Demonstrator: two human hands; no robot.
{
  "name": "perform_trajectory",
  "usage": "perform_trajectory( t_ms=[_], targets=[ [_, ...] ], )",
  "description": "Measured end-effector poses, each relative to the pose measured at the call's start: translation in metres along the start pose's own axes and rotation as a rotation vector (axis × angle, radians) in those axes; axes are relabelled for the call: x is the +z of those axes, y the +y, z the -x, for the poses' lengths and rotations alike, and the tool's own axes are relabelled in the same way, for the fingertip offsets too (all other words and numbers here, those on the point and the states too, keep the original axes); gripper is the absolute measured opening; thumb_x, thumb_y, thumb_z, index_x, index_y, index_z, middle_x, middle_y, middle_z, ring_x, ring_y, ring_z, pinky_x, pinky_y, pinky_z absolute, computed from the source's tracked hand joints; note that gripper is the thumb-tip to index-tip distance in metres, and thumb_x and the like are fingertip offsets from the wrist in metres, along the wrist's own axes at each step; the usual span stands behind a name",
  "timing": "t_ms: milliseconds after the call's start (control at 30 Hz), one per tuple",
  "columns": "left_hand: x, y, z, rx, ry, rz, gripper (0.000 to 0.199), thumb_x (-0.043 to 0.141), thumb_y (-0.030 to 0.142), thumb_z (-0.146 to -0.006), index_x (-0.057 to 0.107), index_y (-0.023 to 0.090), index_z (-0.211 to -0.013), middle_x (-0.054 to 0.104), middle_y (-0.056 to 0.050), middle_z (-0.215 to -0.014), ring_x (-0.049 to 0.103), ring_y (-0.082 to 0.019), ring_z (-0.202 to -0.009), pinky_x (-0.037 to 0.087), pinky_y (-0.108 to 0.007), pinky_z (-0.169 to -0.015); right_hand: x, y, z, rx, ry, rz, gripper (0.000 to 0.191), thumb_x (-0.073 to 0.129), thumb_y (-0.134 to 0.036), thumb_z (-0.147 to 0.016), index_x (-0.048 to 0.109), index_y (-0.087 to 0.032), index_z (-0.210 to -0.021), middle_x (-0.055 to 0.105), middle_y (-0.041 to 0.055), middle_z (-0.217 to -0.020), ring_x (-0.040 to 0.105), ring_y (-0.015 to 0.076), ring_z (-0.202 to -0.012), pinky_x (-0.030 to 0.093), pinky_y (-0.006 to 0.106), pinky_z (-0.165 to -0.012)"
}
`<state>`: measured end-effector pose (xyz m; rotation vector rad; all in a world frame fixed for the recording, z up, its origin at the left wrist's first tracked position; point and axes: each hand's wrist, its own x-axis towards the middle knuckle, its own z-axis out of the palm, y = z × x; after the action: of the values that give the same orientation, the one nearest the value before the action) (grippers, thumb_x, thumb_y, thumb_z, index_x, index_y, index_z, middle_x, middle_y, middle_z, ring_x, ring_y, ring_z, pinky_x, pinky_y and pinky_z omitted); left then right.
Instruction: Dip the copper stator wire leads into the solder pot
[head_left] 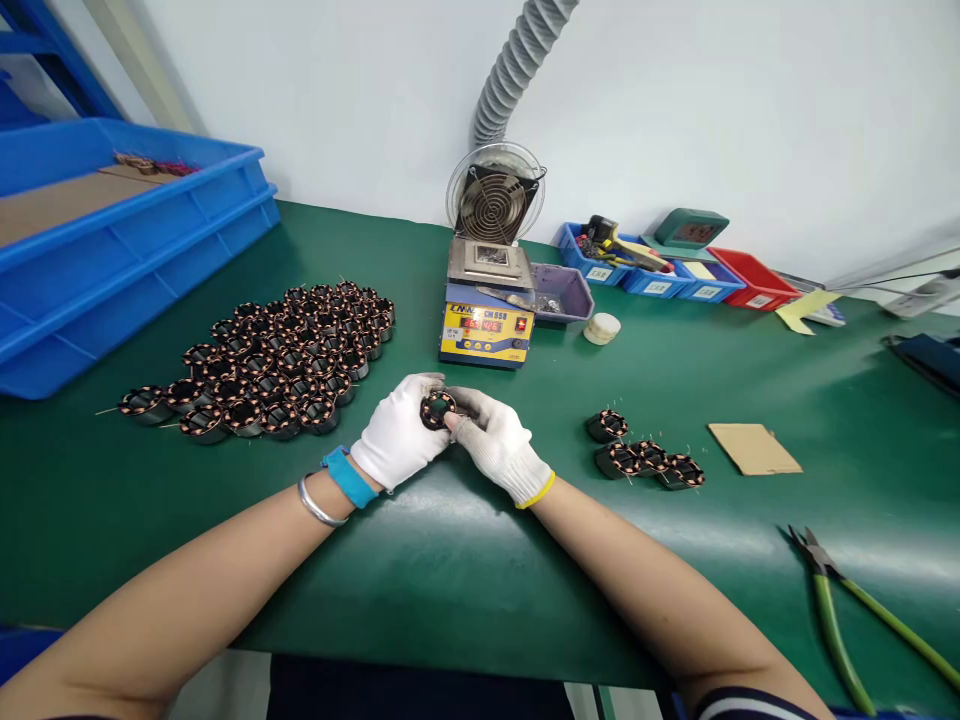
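Both hands wear white knit gloves and meet at the middle of the table. Between them is a motor stator (437,410), a black ring with copper windings, its open face turned up toward me. My left hand (401,430) is closed around its left side. The fingers of my right hand (495,440) grip it from the right, with the thumb at its lower edge. Just beyond the hands stands a yellow and blue solder pot (486,325) with a lit red display. To the left, many similar stators (277,365) stand packed together; several more (649,460) stand to the right.
A large blue crate (135,260) fills the left. Behind the solder pot are a fan (495,203) and a grey duct (517,75). A purple tray (562,293), a round white tin (601,328), small bins (652,280), cardboard (754,449) and green-handled pliers (829,590) lie rightward.
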<state>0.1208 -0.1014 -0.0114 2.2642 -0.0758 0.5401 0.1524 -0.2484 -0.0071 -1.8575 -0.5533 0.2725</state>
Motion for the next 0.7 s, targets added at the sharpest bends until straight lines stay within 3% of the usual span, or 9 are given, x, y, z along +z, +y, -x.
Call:
perform_trajectory(
  t_ms=[100, 200, 300, 400, 467, 533, 600, 700],
  targets=[
    [0.001, -0.003, 0.0, 0.074, -0.019, 0.018, 0.041, 0.06, 0.022, -0.066, 0.057, 0.015, -0.107, 0.065, -0.009, -0.107, 0.063, -0.021, -0.098, 0.053, -0.033, -0.089, 0.009, 0.005, -0.002, 0.034, 0.084, -0.062, 0.039, 0.062, -0.026, -0.074, 0.06, -0.018, -0.112, 0.069, 0.0055, -0.1, 0.066, 0.0184, -0.086, 0.055, 0.033, -0.081],
    [0.002, -0.005, 0.0, 0.155, -0.038, -0.005, 0.044, 0.056, 0.018, -0.069, 0.056, 0.014, -0.113, 0.063, -0.01, -0.117, 0.06, -0.021, -0.108, 0.048, -0.035, -0.098, 0.011, 0.005, -0.001, -0.033, 0.163, -0.004, 0.041, 0.063, -0.022, -0.07, 0.06, -0.019, -0.112, 0.068, 0.0046, -0.099, 0.065, 0.0166, -0.083, 0.056, 0.032, -0.079],
    [0.002, -0.005, 0.001, 0.141, -0.066, -0.038, 0.051, 0.054, 0.018, -0.073, 0.052, 0.014, -0.124, 0.06, -0.009, -0.123, 0.058, -0.02, -0.112, 0.046, -0.034, -0.1, 0.01, 0.001, 0.001, -0.094, 0.212, 0.099, 0.044, 0.063, -0.022, -0.069, 0.059, -0.02, -0.113, 0.066, 0.0047, -0.1, 0.064, 0.0168, -0.083, 0.055, 0.033, -0.079],
    [0.0, -0.003, 0.0, -0.01, -0.11, -0.116, 0.057, 0.056, 0.02, -0.072, 0.05, 0.013, -0.128, 0.064, -0.012, -0.117, 0.063, -0.024, -0.101, 0.051, -0.034, -0.09, 0.006, 0.0, 0.002, -0.14, 0.238, 0.197, 0.045, 0.063, -0.023, -0.069, 0.059, -0.021, -0.114, 0.064, 0.0055, -0.104, 0.063, 0.0188, -0.088, 0.054, 0.035, -0.082],
    [-0.004, -0.002, -0.002, -0.112, -0.167, -0.119, 0.046, 0.055, 0.022, -0.072, 0.058, 0.013, -0.116, 0.069, -0.011, -0.101, 0.066, -0.025, -0.09, 0.053, -0.033, -0.08, 0.003, 0.001, 0.001, -0.155, 0.245, 0.237, 0.045, 0.063, -0.025, -0.069, 0.06, -0.021, -0.113, 0.063, 0.0061, -0.106, 0.062, 0.0199, -0.091, 0.054, 0.036, -0.084],
    [-0.009, -0.001, -0.006, -0.177, -0.276, -0.004, 0.023, 0.053, 0.023, -0.072, 0.065, 0.015, -0.091, 0.07, -0.007, -0.081, 0.066, -0.021, -0.077, 0.052, -0.028, -0.068, 0.0, 0.003, 0.0, -0.145, 0.246, 0.231, 0.045, 0.064, -0.026, -0.069, 0.059, -0.021, -0.113, 0.063, 0.0061, -0.105, 0.062, 0.0196, -0.09, 0.054, 0.036, -0.083],
    [-0.016, 0.0, -0.01, -0.253, -0.407, 0.179, 0.013, 0.053, 0.026, -0.073, 0.061, 0.016, -0.071, 0.066, -0.004, -0.067, 0.06, -0.015, -0.059, 0.047, -0.023, -0.054, -0.002, 0.006, -0.002, -0.119, 0.244, 0.183, 0.046, 0.063, -0.027, -0.068, 0.058, -0.02, -0.113, 0.063, 0.0063, -0.105, 0.063, 0.0186, -0.087, 0.054, 0.036, -0.082],
    [-0.034, 0.001, -0.016, -0.397, -0.585, 0.412, 0.017, 0.057, 0.032, -0.069, 0.06, 0.015, -0.069, 0.064, -0.002, -0.06, 0.046, -0.009, -0.041, 0.036, -0.02, -0.04, -0.002, 0.01, -0.004, -0.054, 0.227, 0.054, 0.046, 0.062, -0.026, -0.069, 0.057, -0.018, -0.114, 0.066, 0.0059, -0.099, 0.064, 0.0168, -0.08, 0.056, 0.034, -0.076]
  ],
)
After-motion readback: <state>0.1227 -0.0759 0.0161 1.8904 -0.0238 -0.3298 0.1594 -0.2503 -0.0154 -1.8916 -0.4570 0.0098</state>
